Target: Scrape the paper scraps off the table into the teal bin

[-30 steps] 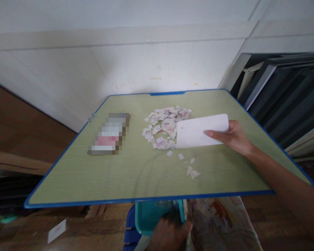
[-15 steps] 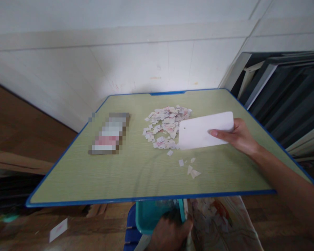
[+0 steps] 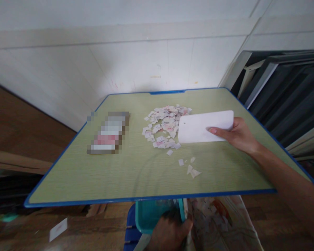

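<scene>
My right hand (image 3: 240, 136) grips the right end of a flat white board (image 3: 199, 129) with rounded corners and a small hole. Its thumb lies on the near face. The board's left end borders a pile of small torn paper scraps (image 3: 167, 120) on the green tabletop. A few loose paper bits (image 3: 193, 172) lie closer to the table's front edge. Below that edge, my left hand (image 3: 170, 230) is closed over the right rim of a teal plastic container (image 3: 146, 223). Its fingertips are dark and partly hidden inside.
The green table (image 3: 94, 181) has a blue rim and stands against a white wall. A pixelated flat item (image 3: 108, 134) lies on its left side. Dark panels (image 3: 290, 83) lean at right. Patterned cloth (image 3: 225, 223) with paper scraps and a blue stool (image 3: 130, 230) are below.
The white board has tilted slightly, its lower edge rising a little. The left hand stays on the container, and the scrap pile looks the same.
</scene>
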Motion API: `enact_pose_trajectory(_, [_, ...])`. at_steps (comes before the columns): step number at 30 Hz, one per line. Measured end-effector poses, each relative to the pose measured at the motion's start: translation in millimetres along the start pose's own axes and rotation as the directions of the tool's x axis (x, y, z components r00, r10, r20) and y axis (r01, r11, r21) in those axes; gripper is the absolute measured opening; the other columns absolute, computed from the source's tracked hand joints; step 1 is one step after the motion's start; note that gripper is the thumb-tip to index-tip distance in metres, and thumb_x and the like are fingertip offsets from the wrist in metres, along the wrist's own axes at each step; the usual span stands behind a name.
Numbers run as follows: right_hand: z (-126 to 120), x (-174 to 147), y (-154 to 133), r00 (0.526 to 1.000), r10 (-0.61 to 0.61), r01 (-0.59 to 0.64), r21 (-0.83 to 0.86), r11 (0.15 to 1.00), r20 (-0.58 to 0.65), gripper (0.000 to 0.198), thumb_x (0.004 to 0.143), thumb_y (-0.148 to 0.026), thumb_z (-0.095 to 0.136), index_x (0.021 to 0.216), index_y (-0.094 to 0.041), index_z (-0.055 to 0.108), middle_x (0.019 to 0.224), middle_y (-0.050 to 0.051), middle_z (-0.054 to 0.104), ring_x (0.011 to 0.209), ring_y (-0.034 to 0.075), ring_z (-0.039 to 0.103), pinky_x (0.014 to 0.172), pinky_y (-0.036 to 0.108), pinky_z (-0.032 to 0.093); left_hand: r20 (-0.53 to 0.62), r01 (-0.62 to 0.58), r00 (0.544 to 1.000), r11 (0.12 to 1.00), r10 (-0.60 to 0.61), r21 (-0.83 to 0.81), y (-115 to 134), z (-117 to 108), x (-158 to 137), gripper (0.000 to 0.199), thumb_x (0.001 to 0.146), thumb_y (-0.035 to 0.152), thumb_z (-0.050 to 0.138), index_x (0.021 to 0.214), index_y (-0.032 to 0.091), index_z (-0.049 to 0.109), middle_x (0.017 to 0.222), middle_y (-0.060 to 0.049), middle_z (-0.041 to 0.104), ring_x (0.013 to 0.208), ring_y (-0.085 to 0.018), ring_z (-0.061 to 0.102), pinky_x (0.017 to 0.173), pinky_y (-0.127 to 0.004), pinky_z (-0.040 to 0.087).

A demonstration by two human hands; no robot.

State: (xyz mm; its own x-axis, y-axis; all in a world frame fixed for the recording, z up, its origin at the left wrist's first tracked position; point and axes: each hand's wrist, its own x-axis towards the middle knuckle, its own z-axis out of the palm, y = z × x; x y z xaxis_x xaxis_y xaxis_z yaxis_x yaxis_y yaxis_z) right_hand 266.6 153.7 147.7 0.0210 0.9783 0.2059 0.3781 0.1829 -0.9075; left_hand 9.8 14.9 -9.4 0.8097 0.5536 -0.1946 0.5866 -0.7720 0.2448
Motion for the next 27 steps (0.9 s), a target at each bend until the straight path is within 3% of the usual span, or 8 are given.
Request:
enact_pose_trajectory(4, [-0.5, -0.8, -0.6, 0.997, 0.055, -0.056, 0.017, 0.998, 0.06, 0.018, 0.059, -0.029, 0.064, 0.073, -0.017, 0.063, 0.071, 0.0, 0.064, 0.054, 0.011, 0.054, 0.045, 0.019, 0.042, 0.02, 0.01, 1.0, 1.0, -0.01, 0.006, 0.1, 0.0, 0.6, 0.046, 0.074, 0.023, 0.046, 0.117, 0.025, 0.029, 0.085, -0.007, 0.057, 0.076, -0.022, 0.054, 0.062, -0.033, 0.044])
enact_pose_trajectory(9, [-1.9, -1.9, -3.6, 0.999, 0.036, -0.035, 0.043, 0.998, -0.028, 0.024, 0.061, -0.027, 0.062, 0.081, -0.015, 0.062, 0.079, 0.001, 0.063, 0.059, 0.01, 0.055, 0.05, 0.019, 0.043, 0.034, 0.004, 0.999, 0.998, -0.005, 0.056, 0.6, -2.9, 1.1, 0.044, 0.076, 0.021, 0.045, 0.116, 0.025, 0.03, 0.079, -0.006, 0.057, 0.068, -0.021, 0.054, 0.055, -0.031, 0.044])
enact_pose_trajectory(15, [-1.9, -1.9, -0.8, 0.995, 0.065, -0.067, 0.016, 0.998, 0.081, 0.014, 0.058, -0.028, 0.065, 0.067, -0.018, 0.063, 0.068, 0.0, 0.064, 0.052, 0.011, 0.055, 0.043, 0.02, 0.042, 0.02, -0.001, 1.0, 0.998, 0.0, 0.06, 0.7, -3.2, 1.3, 0.048, 0.074, 0.023, 0.047, 0.118, 0.024, 0.027, 0.078, -0.006, 0.057, 0.067, -0.022, 0.055, 0.055, -0.032, 0.044])
enact_pose_trajectory(20, [-0.5, 0.1, -0.1, 1.0, -0.009, 0.009, -0.005, 1.0, -0.024, 0.017, 0.058, -0.029, 0.064, 0.074, -0.023, 0.064, 0.075, 0.0, 0.065, 0.056, 0.014, 0.057, 0.045, 0.024, 0.045, -0.01, 0.001, 1.0, 0.999, 0.0, 0.049, 0.2, -1.8, 1.4, 0.049, 0.073, 0.02, 0.047, 0.118, 0.025, 0.026, 0.079, -0.005, 0.057, 0.068, -0.023, 0.055, 0.056, -0.033, 0.044])
enact_pose_trajectory(27, [6.2, 2.3, 3.0, 1.0, -0.006, 0.006, -0.007, 1.0, 0.011, 0.023, 0.058, -0.035, 0.063, 0.077, -0.021, 0.064, 0.077, 0.0, 0.065, 0.06, 0.015, 0.057, 0.049, 0.025, 0.046, 0.007, 0.008, 1.0, 1.0, -0.008, 0.016, 0.5, -4.9, 0.8, 0.049, 0.073, 0.019, 0.048, 0.117, 0.026, 0.029, 0.085, -0.007, 0.057, 0.074, -0.023, 0.054, 0.06, -0.034, 0.044])
